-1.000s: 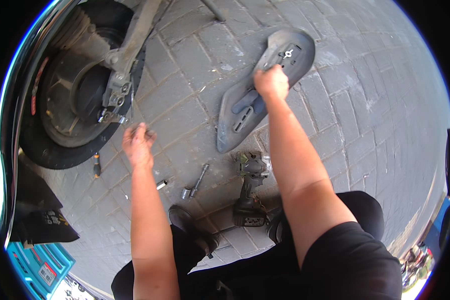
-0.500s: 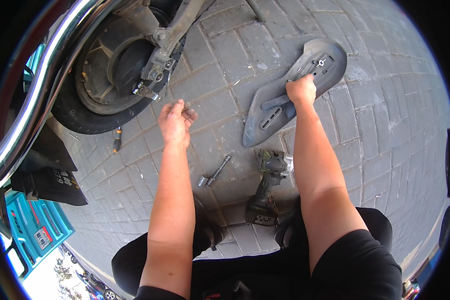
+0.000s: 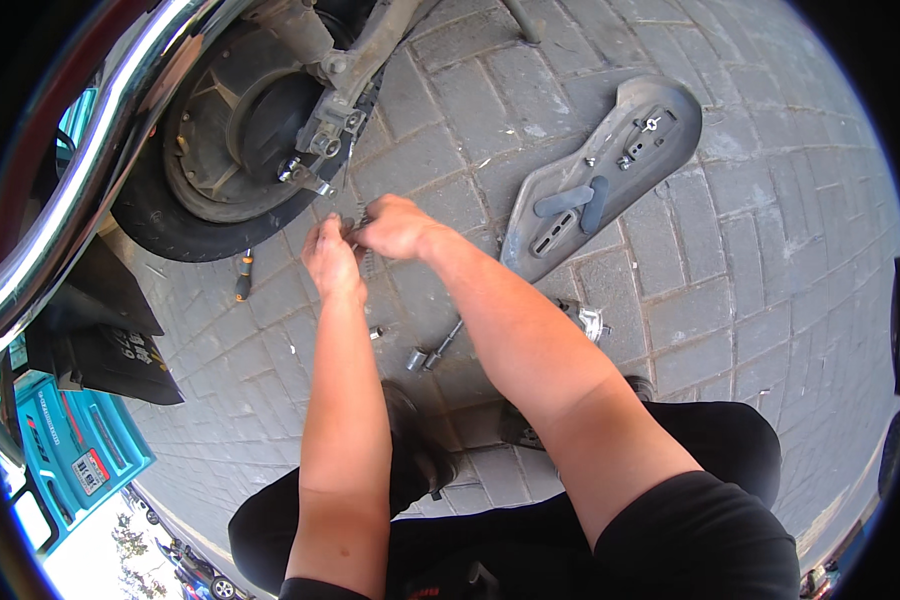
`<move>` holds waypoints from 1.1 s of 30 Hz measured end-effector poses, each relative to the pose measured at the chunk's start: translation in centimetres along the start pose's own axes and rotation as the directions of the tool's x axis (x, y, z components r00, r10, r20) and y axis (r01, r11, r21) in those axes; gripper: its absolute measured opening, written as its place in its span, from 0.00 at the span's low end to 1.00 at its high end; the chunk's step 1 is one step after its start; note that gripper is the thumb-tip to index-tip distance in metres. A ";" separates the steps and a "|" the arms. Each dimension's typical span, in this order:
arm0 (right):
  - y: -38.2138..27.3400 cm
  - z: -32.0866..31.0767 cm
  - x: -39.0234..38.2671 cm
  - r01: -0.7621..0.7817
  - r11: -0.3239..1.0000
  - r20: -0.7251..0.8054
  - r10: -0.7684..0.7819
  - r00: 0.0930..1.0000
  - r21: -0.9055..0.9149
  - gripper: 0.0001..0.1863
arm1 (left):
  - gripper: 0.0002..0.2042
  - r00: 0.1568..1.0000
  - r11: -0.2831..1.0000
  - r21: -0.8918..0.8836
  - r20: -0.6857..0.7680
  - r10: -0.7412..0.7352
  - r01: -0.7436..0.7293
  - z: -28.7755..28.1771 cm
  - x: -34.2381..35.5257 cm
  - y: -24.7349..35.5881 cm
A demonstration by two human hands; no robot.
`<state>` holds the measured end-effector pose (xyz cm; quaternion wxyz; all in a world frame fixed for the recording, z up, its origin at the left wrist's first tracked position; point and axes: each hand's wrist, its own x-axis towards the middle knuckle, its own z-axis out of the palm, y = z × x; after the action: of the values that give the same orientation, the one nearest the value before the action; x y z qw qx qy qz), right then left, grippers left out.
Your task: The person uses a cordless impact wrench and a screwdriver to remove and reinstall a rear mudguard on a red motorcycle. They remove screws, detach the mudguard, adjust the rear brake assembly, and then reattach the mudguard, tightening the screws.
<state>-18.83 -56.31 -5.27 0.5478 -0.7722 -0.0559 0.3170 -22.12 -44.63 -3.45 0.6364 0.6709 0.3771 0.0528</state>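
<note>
My left hand [image 3: 332, 255] and my right hand [image 3: 395, 228] are together in front of the wheel [image 3: 300, 212], fingertips almost touching. Both are closed in a pinch around something small and dark, largely hidden by the fingers. A thin, coil-like piece [image 3: 368, 264] shows just below the right fingers; what it is stays unclear. Close above the left hand, a metal bracket [image 3: 315, 183] with a bolt sticks out beside the wheel hub. To the right lies a grey moulded cover [image 3: 610, 180], holding small metal hardware [image 3: 652, 125] and two flat grey strips [image 3: 564, 202].
Sockets and an extension bar [image 3: 435, 357] lie on the paving by a small cylinder [image 3: 376, 332]. My right forearm partly covers a power driver [image 3: 592, 322]. Left are an orange-and-black screwdriver [image 3: 244, 277], a dark mudflap [image 3: 120, 355] and a teal tool case [image 3: 80, 440].
My right hand has left the grey cover and swung left to meet my left hand by the wheel. My right forearm now hides much of the power driver.
</note>
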 end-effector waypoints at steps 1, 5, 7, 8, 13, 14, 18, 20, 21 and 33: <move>-0.7 0.6 0.5 -0.002 0.999 -0.009 0.003 1.000 0.039 0.24 | 0.11 1.000 1.000 -0.003 -0.015 -0.006 0.006 -0.6 0.1 0.2; -2.2 1.4 1.1 0.007 0.987 -0.068 0.004 0.998 0.158 0.24 | 0.11 1.000 1.000 -0.015 0.006 0.021 -0.021 -2.4 0.5 0.7; -2.3 1.5 1.1 0.003 0.981 -0.081 0.013 0.997 0.193 0.23 | 0.11 0.999 0.999 -0.018 0.024 0.037 -0.037 -2.8 0.6 0.9; -2.3 1.7 1.1 0.000 0.978 -0.088 0.019 0.996 0.210 0.23 | 0.11 0.999 0.999 -0.025 0.018 0.027 -0.026 -2.9 0.7 0.9; -1.7 2.3 0.9 0.003 0.961 -0.184 0.050 0.982 0.277 0.20 | 0.13 0.998 0.998 -0.051 0.056 0.023 -0.020 -3.1 0.8 0.8; -1.5 2.2 1.1 0.009 0.957 -0.204 0.052 0.978 0.291 0.19 | 0.13 0.998 0.999 -0.048 0.060 0.023 -0.020 -3.2 0.8 0.7; -1.3 0.4 2.4 0.035 0.931 -0.250 0.061 0.966 0.363 0.21 | 0.13 0.995 0.999 -0.054 0.097 0.010 -0.005 -3.3 0.8 0.3; -1.6 -0.9 3.2 0.031 0.932 -0.277 0.076 0.958 0.360 0.21 | 0.13 0.991 0.999 -0.043 0.135 -0.004 0.009 -3.1 0.7 0.1; -1.8 -1.5 3.5 -0.002 0.943 -0.303 0.109 0.947 0.332 0.21 | 0.13 0.987 0.999 -0.029 0.160 -0.009 0.014 -2.8 0.7 0.1; -1.9 -3.9 7.5 0.158 0.804 -0.394 0.101 0.914 0.573 0.19 | 0.09 0.913 0.952 -0.237 0.399 -0.087 0.195 0.7 2.4 0.3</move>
<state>-10.28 -55.52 -6.04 0.7655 -0.6095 0.1487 0.1429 -19.92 -43.79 -4.28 0.7859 0.5451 0.2821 -0.0747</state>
